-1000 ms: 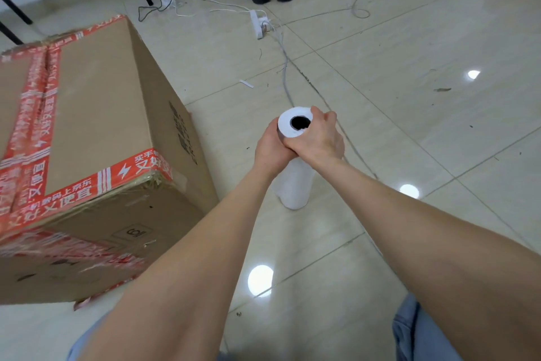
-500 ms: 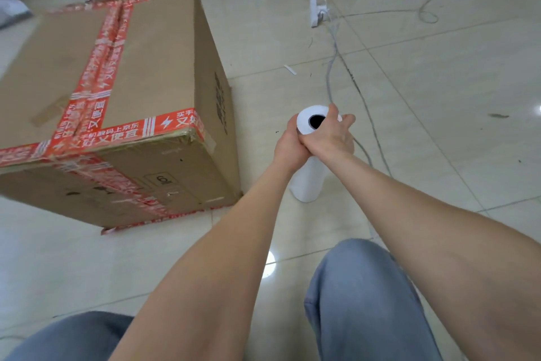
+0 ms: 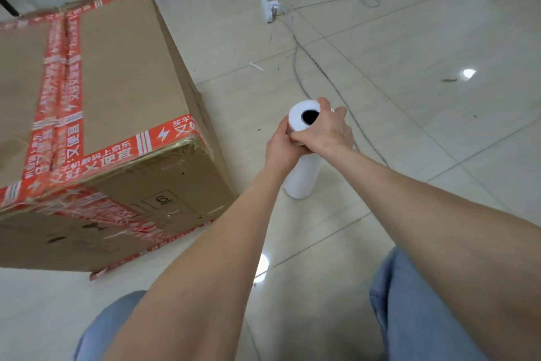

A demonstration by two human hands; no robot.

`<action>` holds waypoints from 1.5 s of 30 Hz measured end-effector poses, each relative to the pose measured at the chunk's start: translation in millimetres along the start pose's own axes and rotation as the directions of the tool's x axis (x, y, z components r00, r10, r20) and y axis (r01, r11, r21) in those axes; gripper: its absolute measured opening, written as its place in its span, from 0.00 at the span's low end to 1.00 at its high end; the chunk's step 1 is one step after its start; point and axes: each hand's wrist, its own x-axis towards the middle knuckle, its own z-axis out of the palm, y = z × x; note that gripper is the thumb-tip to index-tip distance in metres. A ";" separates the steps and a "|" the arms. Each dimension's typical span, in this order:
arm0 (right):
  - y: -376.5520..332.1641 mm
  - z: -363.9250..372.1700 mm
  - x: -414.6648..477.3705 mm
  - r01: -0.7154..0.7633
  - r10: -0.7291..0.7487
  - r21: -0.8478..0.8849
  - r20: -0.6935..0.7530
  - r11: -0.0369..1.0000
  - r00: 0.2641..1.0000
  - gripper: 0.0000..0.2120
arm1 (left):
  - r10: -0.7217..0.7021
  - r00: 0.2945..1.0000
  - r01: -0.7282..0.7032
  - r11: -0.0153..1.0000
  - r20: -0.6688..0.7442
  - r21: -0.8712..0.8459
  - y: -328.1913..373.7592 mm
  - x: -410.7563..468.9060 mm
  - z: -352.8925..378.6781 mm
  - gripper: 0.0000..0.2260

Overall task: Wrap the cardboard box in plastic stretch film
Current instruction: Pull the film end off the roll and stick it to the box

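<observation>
White cylindrical film roll (image 3: 303,179) stands upright; left hand (image 3: 281,147) and right hand (image 3: 325,133) grasp its top. Brown taped cardboard box (image 3: 123,74) sits left of the fingers.

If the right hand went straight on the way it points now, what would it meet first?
The film roll: the right hand grips its top, opposite the left hand. Beyond the roll, the line seems to lead toward the cardboard box, but depth is unclear.
</observation>
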 end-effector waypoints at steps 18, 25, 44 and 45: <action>0.0 20.1 -47.5 -0.028 0.028 0.036 -0.003 0.999 1.000 0.45 | 0.008 1.000 -0.007 1.000 -0.015 0.029 -25.7 -44.4 -17.2 0.26; 7.8 23.0 -46.3 0.032 -0.033 -0.044 -0.025 0.999 0.999 0.47 | -0.003 0.998 0.002 1.000 -0.063 -0.029 -33.0 -50.2 -14.5 0.26; 35.3 18.1 -61.6 0.358 -0.482 -0.514 -0.128 0.780 0.867 0.21 | 0.028 0.975 -0.018 0.999 -0.221 0.045 -34.1 -51.4 -24.1 0.03; 35.3 17.6 -62.9 0.358 -0.489 -0.531 -0.125 0.768 0.863 0.21 | 0.026 0.978 -0.021 0.999 -0.207 0.026 -35.8 -53.8 -25.2 0.02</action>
